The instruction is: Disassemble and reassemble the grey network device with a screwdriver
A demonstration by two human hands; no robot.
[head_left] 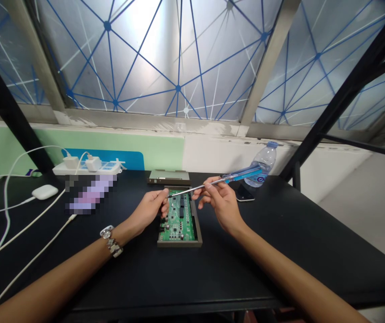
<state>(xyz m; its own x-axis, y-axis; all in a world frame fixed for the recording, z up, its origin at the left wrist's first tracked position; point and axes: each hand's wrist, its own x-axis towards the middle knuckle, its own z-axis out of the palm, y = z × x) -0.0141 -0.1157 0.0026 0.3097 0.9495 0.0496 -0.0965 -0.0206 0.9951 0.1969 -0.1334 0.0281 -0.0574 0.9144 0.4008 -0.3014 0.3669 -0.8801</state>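
A long screwdriver point(242, 174) with a clear blue handle is pinched along its shaft by my right hand point(224, 204), its handle sticking up to the right. The thin shaft slants down leftward across a green circuit board point(176, 229). At the tip, the fingers of my left hand point(149, 210) are pinched together. Whether they grip the tip itself or some small piece there is hidden. The board sits in a shallow grey-brown metal case point(180, 244) on the black table, and my left fingers cover part of its left side.
Behind the case lies a flat metal cover point(168, 178). A water bottle point(264, 159) and a dark phone-like object point(245, 194) are back right. To the left are a power strip point(103, 169) with chargers, a white earbud case point(45, 192), a blurred-out phone point(91, 195) and several white cables.
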